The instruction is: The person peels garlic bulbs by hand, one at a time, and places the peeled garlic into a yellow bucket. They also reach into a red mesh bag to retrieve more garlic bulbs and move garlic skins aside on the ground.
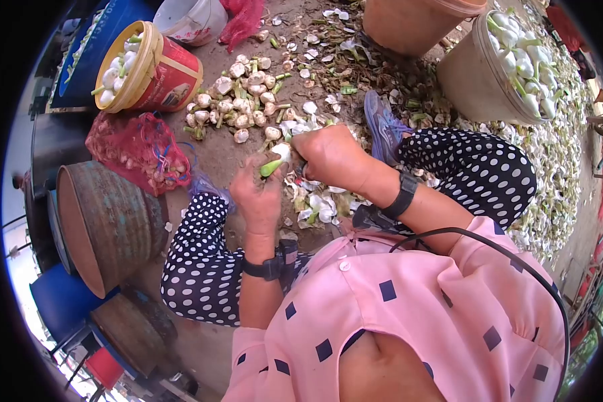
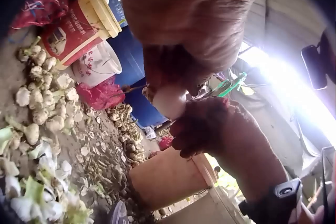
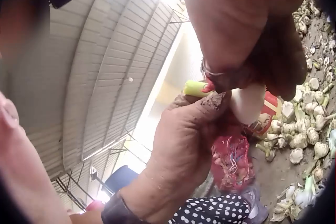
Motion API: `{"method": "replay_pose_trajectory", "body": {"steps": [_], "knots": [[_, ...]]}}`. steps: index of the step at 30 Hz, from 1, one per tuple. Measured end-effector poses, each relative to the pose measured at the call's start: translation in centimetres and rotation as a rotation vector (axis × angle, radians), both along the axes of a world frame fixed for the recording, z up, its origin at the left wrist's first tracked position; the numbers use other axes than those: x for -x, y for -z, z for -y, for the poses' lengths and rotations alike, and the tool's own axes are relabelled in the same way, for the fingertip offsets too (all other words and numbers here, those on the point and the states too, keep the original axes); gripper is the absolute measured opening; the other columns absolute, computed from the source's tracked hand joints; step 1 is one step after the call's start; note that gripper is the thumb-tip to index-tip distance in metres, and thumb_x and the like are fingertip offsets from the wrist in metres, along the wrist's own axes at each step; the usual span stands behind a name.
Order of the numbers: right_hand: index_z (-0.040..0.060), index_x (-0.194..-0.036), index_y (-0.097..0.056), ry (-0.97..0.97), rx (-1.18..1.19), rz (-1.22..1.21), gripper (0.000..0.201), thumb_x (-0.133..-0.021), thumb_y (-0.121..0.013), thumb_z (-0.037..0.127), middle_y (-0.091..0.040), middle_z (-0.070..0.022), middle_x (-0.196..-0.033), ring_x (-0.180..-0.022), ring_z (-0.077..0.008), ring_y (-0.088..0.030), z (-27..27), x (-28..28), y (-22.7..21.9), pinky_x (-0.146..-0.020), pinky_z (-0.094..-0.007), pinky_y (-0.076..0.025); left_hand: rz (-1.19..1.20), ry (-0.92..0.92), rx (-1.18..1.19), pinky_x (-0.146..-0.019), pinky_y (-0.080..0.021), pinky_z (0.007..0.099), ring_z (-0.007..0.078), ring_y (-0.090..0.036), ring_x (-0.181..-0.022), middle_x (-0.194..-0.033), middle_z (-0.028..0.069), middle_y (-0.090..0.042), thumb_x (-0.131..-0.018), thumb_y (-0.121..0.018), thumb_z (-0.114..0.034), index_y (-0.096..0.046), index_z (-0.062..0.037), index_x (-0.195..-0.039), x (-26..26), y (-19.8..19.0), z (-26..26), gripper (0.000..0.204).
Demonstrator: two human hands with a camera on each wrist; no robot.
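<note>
In the head view, my left hand point(image 1: 258, 197) grips a white garlic bulb point(image 1: 285, 151) by its cut green stem point(image 1: 271, 167). My right hand point(image 1: 336, 157) meets it from the other side with curled fingers, and its fingertips pinch at the bulb. Between the two hands the smooth white bulb point(image 2: 169, 102) shows in the left wrist view. The right wrist view has the green stem end point(image 3: 195, 88) sticking out above the left thumb, beside a small red thing at the right fingers. Beyond the hands lies a pile of unpeeled garlic point(image 1: 241, 100) on the ground.
Loose garlic skins point(image 1: 318, 204) litter the ground between the shoes. A pale bucket point(image 1: 472, 77) of white bulbs stands at right, a red-and-yellow bucket point(image 1: 174, 77) at left. Near it are a red net bag point(image 1: 124, 151) and a rusty drum point(image 1: 110, 224). An orange-brown bucket point(image 1: 409, 27) stands farther back.
</note>
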State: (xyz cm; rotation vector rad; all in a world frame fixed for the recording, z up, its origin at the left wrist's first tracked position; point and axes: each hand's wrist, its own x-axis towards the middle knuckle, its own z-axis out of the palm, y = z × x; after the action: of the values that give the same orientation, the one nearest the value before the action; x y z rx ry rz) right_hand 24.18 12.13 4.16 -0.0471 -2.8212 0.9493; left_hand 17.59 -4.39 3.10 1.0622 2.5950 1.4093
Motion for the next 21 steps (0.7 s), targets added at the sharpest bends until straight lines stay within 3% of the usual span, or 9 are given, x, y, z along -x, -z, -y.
{"method": "replay_pose_trajectory", "body": {"steps": [3, 8, 10, 12, 14, 15, 17, 18, 21], "knots": [[0.0045, -0.073, -0.059, 0.037, -0.042, -0.029, 0.013, -0.062, -0.062, 0.01, -0.061, -0.015, -0.069, -0.062, -0.035, -0.059, -0.1, 0.1, 0.4, -0.056, -0.041, -0.048, 0.084, -0.006, -0.102, -0.071, -0.047, 0.0242, 0.0128, -0.057, -0.074, -0.083, 0.0044, -0.06, -0.073, -0.062, 0.008, -0.06, 0.0013, -0.091, -0.1, 0.5, -0.1, 0.02], [0.006, -0.077, -0.062, 0.141, 0.553, 0.104, 0.016, -0.065, -0.062, 0.016, -0.061, -0.0184, -0.072, -0.071, -0.0341, -0.061, -2.8, 0.7, 4.2, -0.064, -0.0432, -0.048, 0.637, -0.032, -0.474, -0.073, -0.049, 0.0273, 0.0168, -0.059, -0.077, -0.089, 0.0056, -0.06, -0.074, -0.068, -0.001, -0.059, -0.0011, -0.095, 0.2, 0.7, 0.7, 0.022], [0.0073, -0.081, -0.065, 0.183, 0.439, 0.24, 0.018, -0.067, -0.062, 0.017, -0.063, -0.0166, -0.077, -0.076, -0.0337, -0.062, -3.8, -0.2, 7.1, -0.068, -0.0419, -0.048, 0.793, 0.069, -0.84, -0.065, -0.046, 0.019, 0.011, -0.057, -0.077, -0.095, 0.0052, -0.059, -0.075, -0.068, -0.002, -0.059, -0.0027, -0.092, 0.3, 0.7, 0.9, 0.019], [0.0105, -0.098, -0.064, -0.079, -0.251, 0.753, 0.033, -0.067, -0.066, 0.02, -0.065, -0.0142, -0.088, -0.085, -0.0339, -0.062, -4.3, -1.2, 8.1, -0.073, -0.0414, -0.048, 0.835, 0.05, -0.907, -0.059, -0.044, 0.0156, 0.0086, -0.056, -0.074, -0.098, 0.0053, -0.058, -0.075, -0.067, -0.002, -0.059, -0.002, -0.093, 0.5, 0.4, 1.3, 0.02], [0.0124, -0.121, -0.051, -0.118, -0.01, 0.66, 0.059, -0.066, -0.07, 0.023, -0.063, -0.0125, -0.104, -0.094, -0.0325, -0.06, -3.9, -1.7, 7.6, -0.077, -0.0405, -0.048, 0.844, 0.061, -0.749, -0.062, -0.046, 0.0173, 0.0091, -0.057, -0.078, -0.097, 0.005, -0.058, -0.073, -0.069, -0.003, -0.058, -0.0019, -0.095, 1.4, 0.6, 2.0, 0.025], [0.0118, -0.135, -0.034, -0.184, 0.276, 0.441, 0.081, -0.064, -0.072, 0.018, -0.059, -0.0171, -0.112, -0.099, -0.0288, -0.059, -3.5, -1.2, 8.1, -0.078, -0.0381, -0.048, 0.871, -0.049, -0.596, -0.069, -0.048, 0.0209, 0.0118, -0.057, -0.084, -0.097, 0.0049, -0.059, -0.07, -0.068, 0.0, -0.058, -0.0016, -0.101, 1.6, 0.6, 2.1, 0.032], [0.0097, -0.138, -0.026, -0.286, 1.121, 0.35, 0.079, -0.069, -0.066, 0.006, -0.06, -0.0163, -0.1, -0.087, -0.017, -0.06, -2.6, -0.2, 2.8, -0.07, -0.0265, -0.049, 0.856, 0.066, -0.531, -0.072, -0.048, 0.0232, 0.0133, -0.056, -0.089, -0.1, 0.0049, -0.058, -0.071, -0.067, 0.001, -0.057, -0.0019, -0.105, 1.7, 0.7, 0.5, 0.036], [0.0079, -0.133, -0.035, -0.31, 1.23, 0.336, 0.067, -0.073, -0.065, 0.008, -0.06, -0.0077, -0.099, -0.08, -0.013, -0.059, -2.6, 0.2, 2.2, -0.068, -0.0216, -0.047, 0.83, 0.187, -0.464, -0.076, -0.049, 0.0255, 0.0149, -0.056, -0.093, -0.103, 0.005, -0.058, -0.071, -0.065, 0.002, -0.056, -0.0022, -0.109, 2.0, 0.7, -0.6, 0.039], [0.0062, -0.123, -0.048, 0.104, 1.165, 0.289, 0.05, -0.074, -0.062, 0.007, -0.059, -0.0074, -0.094, -0.077, -0.0146, -0.059, -4.8, 1.2, -0.7, -0.067, -0.0254, -0.05, 1.014, 0.125, -0.626, -0.084, -0.045, 0.0272, 0.0172, -0.052, -0.104, -0.111, 0.0068, -0.054, -0.07, -0.062, 0.006, -0.05, -0.0044, -0.12, 3.7, 0.3, -2.8, 0.052]]}}
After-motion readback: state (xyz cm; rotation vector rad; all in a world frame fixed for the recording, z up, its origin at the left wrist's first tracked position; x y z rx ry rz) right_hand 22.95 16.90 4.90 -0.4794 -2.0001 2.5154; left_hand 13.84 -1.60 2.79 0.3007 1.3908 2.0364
